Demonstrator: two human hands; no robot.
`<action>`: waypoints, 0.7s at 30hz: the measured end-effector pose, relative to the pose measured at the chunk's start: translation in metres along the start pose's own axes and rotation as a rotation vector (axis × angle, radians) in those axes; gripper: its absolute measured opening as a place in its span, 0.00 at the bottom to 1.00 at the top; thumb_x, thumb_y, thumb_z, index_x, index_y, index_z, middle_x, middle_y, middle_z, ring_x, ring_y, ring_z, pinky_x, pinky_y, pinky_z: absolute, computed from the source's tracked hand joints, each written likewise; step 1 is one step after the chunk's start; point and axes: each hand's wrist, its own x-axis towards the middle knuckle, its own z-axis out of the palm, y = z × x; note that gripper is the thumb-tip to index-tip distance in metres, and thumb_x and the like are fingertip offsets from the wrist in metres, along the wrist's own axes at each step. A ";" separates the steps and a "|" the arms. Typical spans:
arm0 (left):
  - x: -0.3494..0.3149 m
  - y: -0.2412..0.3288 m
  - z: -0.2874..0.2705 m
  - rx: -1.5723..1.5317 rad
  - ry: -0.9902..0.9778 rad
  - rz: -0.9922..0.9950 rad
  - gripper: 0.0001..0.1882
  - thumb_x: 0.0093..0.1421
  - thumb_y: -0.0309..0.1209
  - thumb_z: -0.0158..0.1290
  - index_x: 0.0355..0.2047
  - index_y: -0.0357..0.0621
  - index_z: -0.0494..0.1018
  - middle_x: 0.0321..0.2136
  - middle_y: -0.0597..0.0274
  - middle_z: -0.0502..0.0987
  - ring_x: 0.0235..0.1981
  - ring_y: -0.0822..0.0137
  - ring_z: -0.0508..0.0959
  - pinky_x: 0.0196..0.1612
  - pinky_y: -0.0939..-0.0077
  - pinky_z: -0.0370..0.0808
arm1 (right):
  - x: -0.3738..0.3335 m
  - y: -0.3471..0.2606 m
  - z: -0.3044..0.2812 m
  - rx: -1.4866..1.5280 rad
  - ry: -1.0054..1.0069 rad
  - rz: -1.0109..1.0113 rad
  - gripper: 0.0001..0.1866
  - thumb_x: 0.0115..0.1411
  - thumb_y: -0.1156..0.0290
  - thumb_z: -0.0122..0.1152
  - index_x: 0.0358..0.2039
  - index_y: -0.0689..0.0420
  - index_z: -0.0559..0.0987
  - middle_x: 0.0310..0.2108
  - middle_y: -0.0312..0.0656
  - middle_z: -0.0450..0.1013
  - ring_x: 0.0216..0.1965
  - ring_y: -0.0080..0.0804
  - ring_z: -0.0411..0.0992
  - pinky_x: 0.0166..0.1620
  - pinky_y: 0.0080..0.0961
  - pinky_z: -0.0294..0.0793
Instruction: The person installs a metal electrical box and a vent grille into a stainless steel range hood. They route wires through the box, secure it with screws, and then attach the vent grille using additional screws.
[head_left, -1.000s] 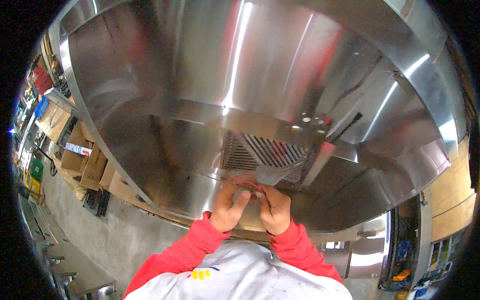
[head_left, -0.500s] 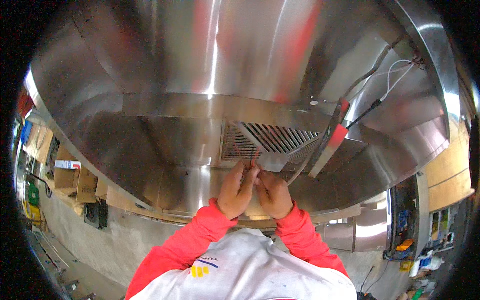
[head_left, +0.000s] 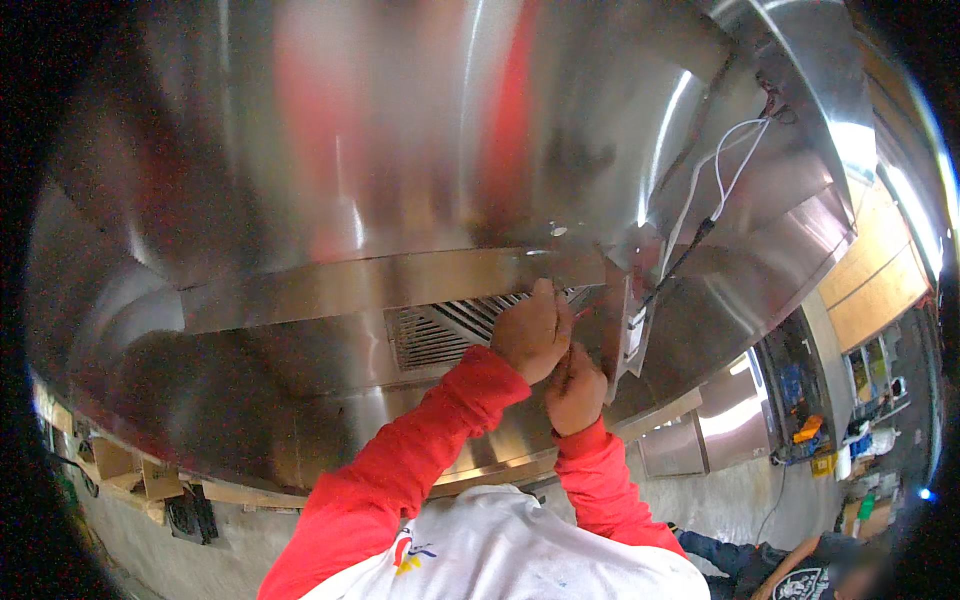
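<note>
Under a large stainless-steel hood [head_left: 400, 180], my two hands meet in front of a slotted metal filter [head_left: 440, 335]. My left hand [head_left: 533, 335] is higher, its fingertips pinched together by the hood's inner ledge. Just below it and to its right, my right hand [head_left: 577, 395] is closed too, its fingertips close against the left hand. A bit of thin reddish wire [head_left: 584, 313] shows beside the left fingers; the rest of what they hold is mostly hidden. Right of my hands hangs a narrow metal strip [head_left: 632, 335] with a pale label.
A looped white cable [head_left: 728, 160] with a dark connector [head_left: 706, 228] hangs inside the hood on the right. Another person [head_left: 800, 570] is low at the right. Cardboard boxes [head_left: 120, 462] stand at the lower left, and crowded shelves [head_left: 875, 380] at the right.
Both hands have shifted right toward the metal strip, the left one rising above the right. The view has turned, and the wires between the fingers are now mostly hidden. Another person has come into view.
</note>
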 end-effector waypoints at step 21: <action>0.011 -0.014 0.015 -1.314 -0.291 -0.363 0.12 0.72 0.35 0.44 0.44 0.43 0.76 0.33 0.66 0.78 0.35 0.71 0.77 0.42 0.75 0.73 | 0.025 0.001 -0.025 -0.056 -0.033 -0.012 0.12 0.65 0.71 0.53 0.46 0.59 0.78 0.29 0.59 0.77 0.28 0.61 0.76 0.31 0.52 0.74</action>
